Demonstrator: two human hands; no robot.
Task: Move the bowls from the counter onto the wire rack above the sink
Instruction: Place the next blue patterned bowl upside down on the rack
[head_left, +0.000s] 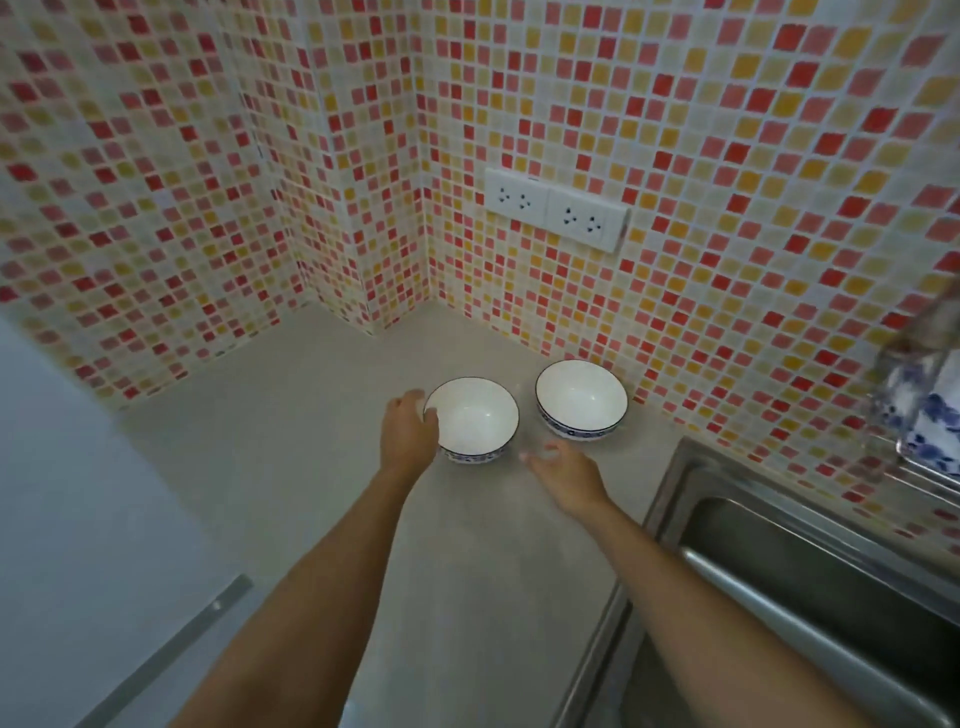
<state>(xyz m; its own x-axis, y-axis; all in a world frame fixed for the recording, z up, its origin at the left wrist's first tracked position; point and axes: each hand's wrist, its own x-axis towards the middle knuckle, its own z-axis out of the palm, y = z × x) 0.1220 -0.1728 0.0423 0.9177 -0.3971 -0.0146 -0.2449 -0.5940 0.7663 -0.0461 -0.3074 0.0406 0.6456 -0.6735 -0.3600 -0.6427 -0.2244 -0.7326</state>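
Two white ceramic bowls with blue-patterned bands sit side by side on the grey bench (322, 467), near the tiled wall. The left hand (408, 434) grips the left bowl (475, 421) at its rim, fingers curled round it. The right hand (563, 475) hovers just beside it, fingers apart, blurred; the right bowl (582, 400) stands untouched.

No text, label, brand or number can be read anywhere (the blue band on each bowl is pattern only, and the wall sockets are unmarked).

L hand (408, 434) grips near bowl (475, 421); far bowl (582, 400) just right of grip, narrow gap. Tiled wall (727, 260) close behind. Bare counter (291, 441) left + toward body. Sink (810, 571) right.
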